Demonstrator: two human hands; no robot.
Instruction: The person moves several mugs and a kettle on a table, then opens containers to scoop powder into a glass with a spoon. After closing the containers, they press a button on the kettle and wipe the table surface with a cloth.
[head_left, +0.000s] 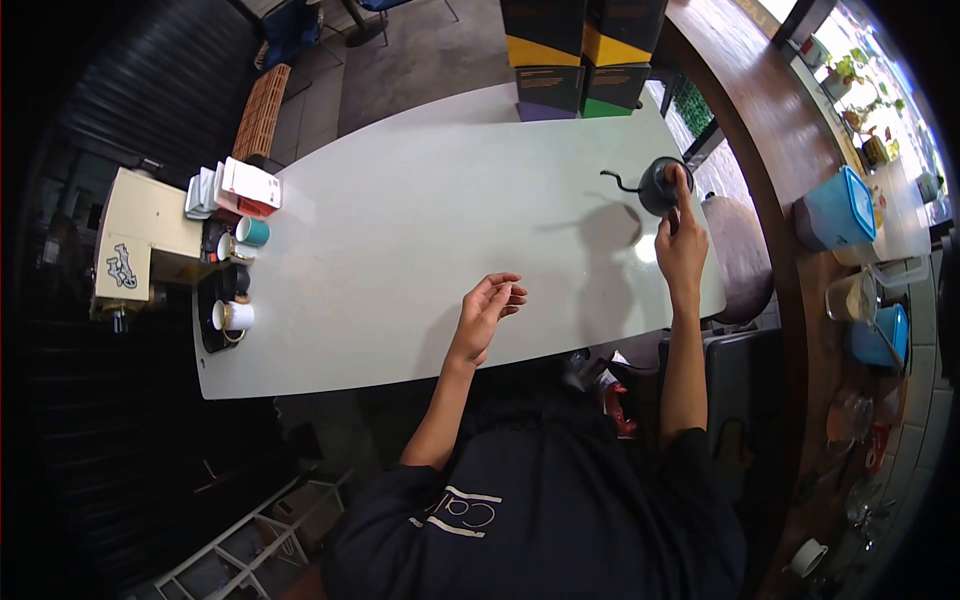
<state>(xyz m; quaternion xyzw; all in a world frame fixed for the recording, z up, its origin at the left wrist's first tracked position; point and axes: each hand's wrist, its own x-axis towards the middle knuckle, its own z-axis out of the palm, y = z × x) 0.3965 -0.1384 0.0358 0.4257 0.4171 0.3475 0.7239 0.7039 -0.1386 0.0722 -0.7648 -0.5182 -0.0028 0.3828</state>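
A dark gooseneck kettle is at the right end of the white table, its thin spout pointing left. My right hand is closed at the kettle's near side, with one finger stretched over its top; the handle is hidden behind the hand. The kettle's shadow falls apart from it on the tabletop, so it appears raised. My left hand is over the table's front middle, fingers loosely bent and apart, holding nothing.
Dark boxes stand at the back edge. At the left end are a cream machine, white packets, a teal cup and a white cup. Along the right, a wooden counter holds a blue-lidded container.
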